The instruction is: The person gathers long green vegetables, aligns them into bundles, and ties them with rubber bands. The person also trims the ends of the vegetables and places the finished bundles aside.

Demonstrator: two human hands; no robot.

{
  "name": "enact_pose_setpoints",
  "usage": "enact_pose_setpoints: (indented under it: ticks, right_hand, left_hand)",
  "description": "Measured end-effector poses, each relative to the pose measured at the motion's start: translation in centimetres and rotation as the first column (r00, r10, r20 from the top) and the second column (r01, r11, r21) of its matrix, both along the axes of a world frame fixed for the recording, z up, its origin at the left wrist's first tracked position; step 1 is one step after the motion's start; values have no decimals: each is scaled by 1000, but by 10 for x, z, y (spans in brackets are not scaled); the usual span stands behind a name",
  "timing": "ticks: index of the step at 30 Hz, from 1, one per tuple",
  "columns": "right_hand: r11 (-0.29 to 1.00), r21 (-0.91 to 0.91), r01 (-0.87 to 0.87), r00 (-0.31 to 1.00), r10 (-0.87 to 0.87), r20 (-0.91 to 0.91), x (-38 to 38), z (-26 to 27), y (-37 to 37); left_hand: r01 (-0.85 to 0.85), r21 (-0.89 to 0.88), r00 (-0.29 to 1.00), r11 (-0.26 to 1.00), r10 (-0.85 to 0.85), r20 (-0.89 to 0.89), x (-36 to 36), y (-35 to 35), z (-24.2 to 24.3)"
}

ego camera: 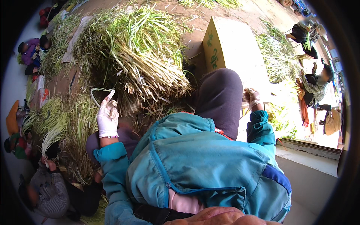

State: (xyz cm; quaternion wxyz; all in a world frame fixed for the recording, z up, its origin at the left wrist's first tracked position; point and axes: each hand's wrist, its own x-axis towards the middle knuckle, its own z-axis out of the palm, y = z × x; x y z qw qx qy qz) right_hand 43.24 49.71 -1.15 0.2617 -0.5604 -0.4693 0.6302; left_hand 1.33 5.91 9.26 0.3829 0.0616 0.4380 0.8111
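My left hand [108, 116], in a thin whitish glove with a bracelet at the wrist, has its fingers bent and the index finger raised. A thin pale plant strand [97, 89] loops from its fingertips round to the back of the hand. Just beyond lies a big heap of leafy green stalks [140, 31], their pale stems [157, 73] and rooty ends turned towards me. My right hand [251, 96], also gloved, is curled beside my raised knee [220, 98], near a brightly lit cardboard box [214, 52]. Nothing shows in its fingers.
More stalks lie in piles on the left [81, 135] and right [277, 53]. One person [50, 191] sits close on my left, a bunch of stalks [52, 137] in hand. Others sit farther left [29, 53] and right [315, 84]. A pale ledge [306, 157] runs at lower right.
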Motion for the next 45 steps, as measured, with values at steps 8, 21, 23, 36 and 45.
enact_pose_setpoints:
  ticks: [8, 21, 23, 36, 45]
  right_hand:
    - [992, -118, -48, 996, 57, 69, 16, -2, -45]
    - [783, 44, -621, 463, 321, 826, -19, 44, -5]
    - [557, 413, -720, 594, 188, 782, -57, 91, -4]
    - [-60, 438, -897, 379, 404, 833, -394, 63, -140]
    - [483, 17, -876, 335, 631, -700, -416, 155, -73]
  left_hand:
    - [-25, 33, 1000, 999, 24, 16, 5, -2, 12]
    - [-38, 496, 999, 867, 41, 6, -22, -19, 69]
    - [-81, 539, 992, 839, 122, -41, -29, -18, 76]
    - [-150, 141, 985, 979, 135, 107, -21, 6, 10]
    - [-170, 139, 983, 976, 158, 92, -21, 2, 19]
